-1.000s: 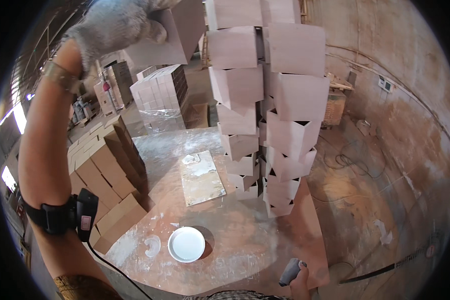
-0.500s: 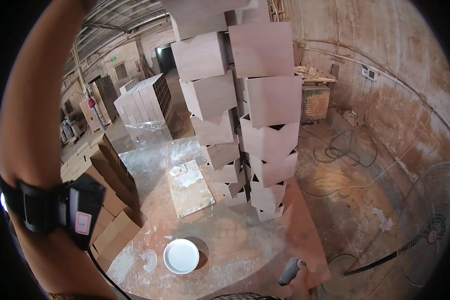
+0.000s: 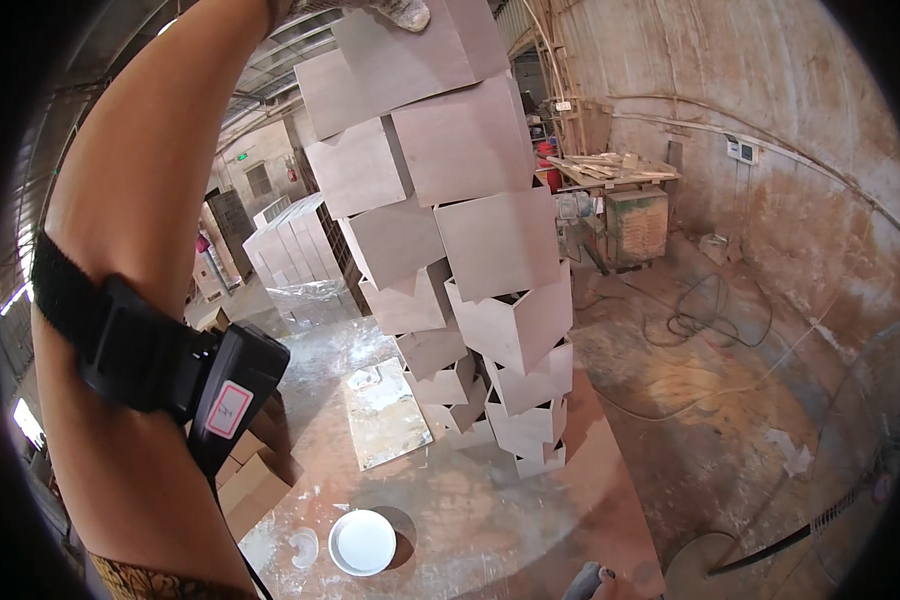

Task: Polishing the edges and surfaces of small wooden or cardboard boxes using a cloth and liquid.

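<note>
Pale grey-pink boxes (image 3: 500, 245) rise in two tall stacks, turned at different angles with dark gaps between them. My left arm reaches up across the left side, a black device strapped around it. At the top edge, my gloved left hand (image 3: 402, 12) has its fingers bent over the front of an upper box (image 3: 410, 55); the rest of that hand is cut off. Low on the right, only part of my right hand (image 3: 603, 576) shows, closed around a dark grey piece (image 3: 582, 582) that I cannot make out.
On the dusty table (image 3: 450, 530) are a white round tub (image 3: 362, 543), a clear curved plastic piece (image 3: 304, 548) and a stained board (image 3: 388, 415). Cardboard boxes (image 3: 253, 492) stand left, wrapped panels (image 3: 300, 245) behind. A fan (image 3: 840, 510), cable (image 3: 705, 315) and machine (image 3: 636, 228) are right.
The view has tilted upward, and the stacks now lean left in it. My left hand has come into view on the upper box. My right hand has slid mostly below the lower edge.
</note>
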A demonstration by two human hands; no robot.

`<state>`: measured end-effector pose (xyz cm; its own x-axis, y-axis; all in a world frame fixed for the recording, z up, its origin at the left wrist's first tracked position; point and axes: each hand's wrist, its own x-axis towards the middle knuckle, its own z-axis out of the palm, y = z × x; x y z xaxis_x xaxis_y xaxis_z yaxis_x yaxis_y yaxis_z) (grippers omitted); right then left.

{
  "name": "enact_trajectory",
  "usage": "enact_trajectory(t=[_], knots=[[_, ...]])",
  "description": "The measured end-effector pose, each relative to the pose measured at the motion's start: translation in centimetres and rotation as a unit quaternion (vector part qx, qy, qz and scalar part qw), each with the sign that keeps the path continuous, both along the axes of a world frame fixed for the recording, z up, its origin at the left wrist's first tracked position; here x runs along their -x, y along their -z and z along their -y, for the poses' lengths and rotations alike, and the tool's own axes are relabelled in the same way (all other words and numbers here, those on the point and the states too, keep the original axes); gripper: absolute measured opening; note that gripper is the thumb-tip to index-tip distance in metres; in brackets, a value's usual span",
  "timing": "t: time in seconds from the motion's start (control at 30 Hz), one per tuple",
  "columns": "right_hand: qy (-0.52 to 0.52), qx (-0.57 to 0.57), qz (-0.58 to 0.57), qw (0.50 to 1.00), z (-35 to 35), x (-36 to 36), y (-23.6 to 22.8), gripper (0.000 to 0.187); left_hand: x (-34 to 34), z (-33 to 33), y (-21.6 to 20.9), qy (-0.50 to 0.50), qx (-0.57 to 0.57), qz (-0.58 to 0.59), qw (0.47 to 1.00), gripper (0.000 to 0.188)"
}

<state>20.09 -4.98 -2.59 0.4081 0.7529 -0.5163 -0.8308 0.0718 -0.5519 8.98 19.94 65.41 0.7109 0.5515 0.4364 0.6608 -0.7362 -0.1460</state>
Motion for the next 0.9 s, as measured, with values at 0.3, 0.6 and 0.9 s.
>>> enact_trajectory(t=[0.3, 0.6, 0.9], knots=[[-0.035, -0.062, -0.003, 0.997, 0.1, 1.2, -4.7, 0.038, 0.1, -0.6, -0.4, 0.009, 0.016, -0.013, 1.000, 0.026], [-0.009, 0.028, -0.028, 0.999, 0.1, -0.1, 4.5, 0.028, -0.3, -0.9, 0.0, 0.005, 0.015, -0.010, 1.000, 0.028], [0.029, 0.079, -0.015, 0.996, 0.0, 0.2, 11.5, 0.030, -1.7, 0.0, -0.1, -0.044, -0.027, -0.015, 0.999, 0.031]])
